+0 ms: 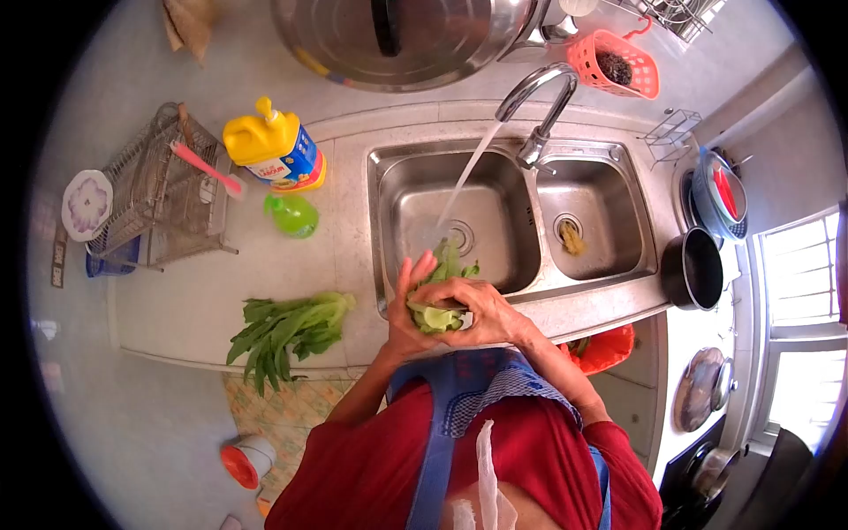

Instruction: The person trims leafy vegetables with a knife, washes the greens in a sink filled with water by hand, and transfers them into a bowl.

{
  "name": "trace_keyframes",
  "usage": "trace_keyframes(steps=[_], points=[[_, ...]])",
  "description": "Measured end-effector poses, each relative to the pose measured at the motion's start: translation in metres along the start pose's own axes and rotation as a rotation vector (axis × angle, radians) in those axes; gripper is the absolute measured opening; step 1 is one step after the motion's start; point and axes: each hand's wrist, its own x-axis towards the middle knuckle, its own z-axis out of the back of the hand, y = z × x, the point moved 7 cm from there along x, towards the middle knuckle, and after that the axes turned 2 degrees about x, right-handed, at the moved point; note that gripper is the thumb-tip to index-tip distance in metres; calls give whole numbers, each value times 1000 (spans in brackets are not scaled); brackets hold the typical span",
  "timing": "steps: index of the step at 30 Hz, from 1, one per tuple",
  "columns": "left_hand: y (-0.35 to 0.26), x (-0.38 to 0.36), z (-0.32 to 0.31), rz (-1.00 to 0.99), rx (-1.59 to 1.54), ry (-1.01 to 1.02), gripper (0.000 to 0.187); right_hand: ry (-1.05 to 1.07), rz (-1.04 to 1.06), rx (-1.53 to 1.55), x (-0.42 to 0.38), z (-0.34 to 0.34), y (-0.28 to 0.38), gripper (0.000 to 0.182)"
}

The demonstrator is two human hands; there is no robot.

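Observation:
Both of my hands are wrapped round a bunch of leafy greens [435, 316] at the front edge of the left sink basin [402, 199]. My left hand [406, 309] holds the bunch from the left, with its fingers pointing up. My right hand [484, 311] grips the stem end from the right. The leaves point into the basin, where water runs from the curved faucet [541, 110] just beyond them. Another bunch of greens [296, 334] lies on the counter to the left of my hands.
Left of the sink stand a yellow jug [265, 141], a green bottle [293, 216] and a wire dish rack [168, 190]. The right basin [601, 208] has something yellowish at its drain. A black pot [693, 269] and a red-lined bin [605, 349] are at the right.

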Motion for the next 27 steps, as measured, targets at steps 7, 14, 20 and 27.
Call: trace_keyframes(steps=[7,14,20,27], points=[[26,12,-2,164,-5,-17,63,-196,5,-30,4,41,5,47],[30,35,6,67,291,-101,62,-447,-457,-104,-39,58,-4,22],[30,39,1,22,293,-104,62,-463,-291,-395,-37,41,14,17],[26,42,-1,-21,330,-90,64,-450,-277,-429,-39,35,11,18]])
